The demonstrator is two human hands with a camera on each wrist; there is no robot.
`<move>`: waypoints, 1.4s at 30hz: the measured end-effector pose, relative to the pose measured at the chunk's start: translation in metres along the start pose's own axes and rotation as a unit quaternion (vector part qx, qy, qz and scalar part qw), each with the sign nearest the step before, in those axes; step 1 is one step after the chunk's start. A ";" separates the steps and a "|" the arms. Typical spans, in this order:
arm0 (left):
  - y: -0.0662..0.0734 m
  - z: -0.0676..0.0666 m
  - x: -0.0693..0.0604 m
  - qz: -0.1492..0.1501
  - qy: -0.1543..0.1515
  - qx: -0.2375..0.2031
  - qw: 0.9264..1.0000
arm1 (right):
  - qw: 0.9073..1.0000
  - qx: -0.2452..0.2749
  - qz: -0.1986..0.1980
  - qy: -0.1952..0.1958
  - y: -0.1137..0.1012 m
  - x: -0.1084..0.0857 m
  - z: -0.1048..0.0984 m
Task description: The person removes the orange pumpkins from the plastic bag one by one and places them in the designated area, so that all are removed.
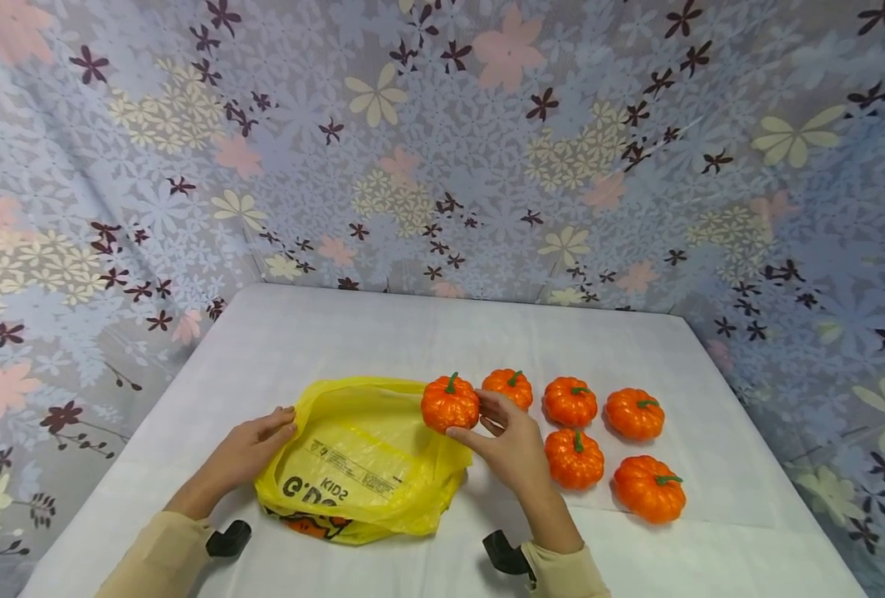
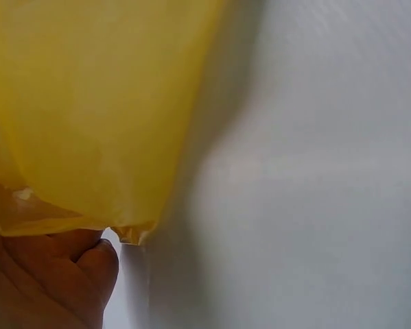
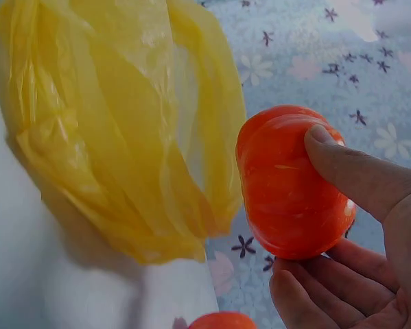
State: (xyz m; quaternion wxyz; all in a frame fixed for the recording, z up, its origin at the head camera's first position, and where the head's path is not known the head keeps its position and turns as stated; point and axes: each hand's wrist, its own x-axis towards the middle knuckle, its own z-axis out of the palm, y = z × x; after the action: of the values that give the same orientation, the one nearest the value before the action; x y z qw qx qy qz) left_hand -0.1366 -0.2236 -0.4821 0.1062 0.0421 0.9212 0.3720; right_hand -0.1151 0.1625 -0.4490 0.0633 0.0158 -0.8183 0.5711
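A small orange toy pumpkin (image 1: 450,407) with a green stem is held by my right hand (image 1: 515,450), over the right rim of a yellow plastic bag (image 1: 398,519). In the right wrist view the thumb presses one side of the pumpkin (image 3: 287,188) and the fingers support the other, beside the bag (image 3: 116,137). At the bag's left rim, my left hand (image 1: 242,453) pinches the plastic; the left wrist view shows the bag (image 2: 102,110) covering its fingertips. The bag lies with its mouth spread wide, printed lettering visible inside.
Several more orange pumpkins stand right of the bag, among them a back one (image 1: 508,386) close to my right hand and a front one (image 1: 649,490). All rest on a white-covered table (image 1: 338,332). Flowered cloth (image 1: 442,149) hangs behind and at the sides.
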 end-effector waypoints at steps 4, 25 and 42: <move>-0.001 0.000 0.001 0.000 -0.001 -0.003 1.000 | 1.000 -0.002 0.003 0.011 0.004 -0.002 -0.008; -0.001 0.001 0.000 0.004 0.005 -0.006 1.000 | 0.996 -0.057 0.049 0.046 0.027 -0.031 -0.038; 0.001 0.001 0.000 0.007 -0.005 -0.005 1.000 | 0.975 -0.205 0.069 0.056 0.039 -0.044 -0.031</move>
State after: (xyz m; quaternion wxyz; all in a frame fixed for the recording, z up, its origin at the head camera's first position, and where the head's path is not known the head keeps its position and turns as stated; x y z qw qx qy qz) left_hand -0.1359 -0.2221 -0.4822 0.1084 0.0497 0.9185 0.3770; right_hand -0.0725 0.2030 -0.4803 0.0711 -0.0858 -0.9125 0.3937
